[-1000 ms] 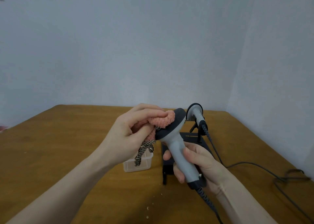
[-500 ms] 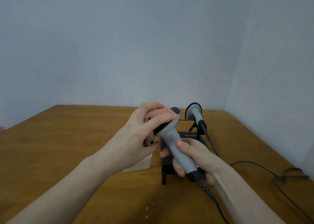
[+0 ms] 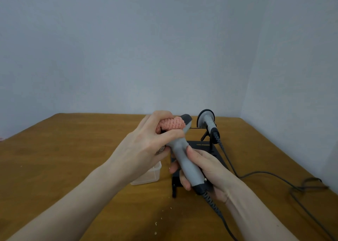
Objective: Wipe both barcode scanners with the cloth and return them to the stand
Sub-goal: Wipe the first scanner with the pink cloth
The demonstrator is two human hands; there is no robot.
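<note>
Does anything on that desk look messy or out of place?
Only small things. Pale crumbs are scattered on the wooden table near its front edge, and a dark cable lies in a loose tangle at the right. Nothing looks broken or spilled.

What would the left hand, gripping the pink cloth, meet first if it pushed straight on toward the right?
The left hand would first meet the held scanner's head, already against the pink cloth; beyond, probably the scanner on the stand, though depth is unclear.

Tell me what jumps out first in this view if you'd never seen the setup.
The two hands at centre: the left hand presses a pink cloth against the head of a grey scanner that the right hand grips by the handle. Just behind, a second scanner sits on the black stand, its cable trailing right.
</note>
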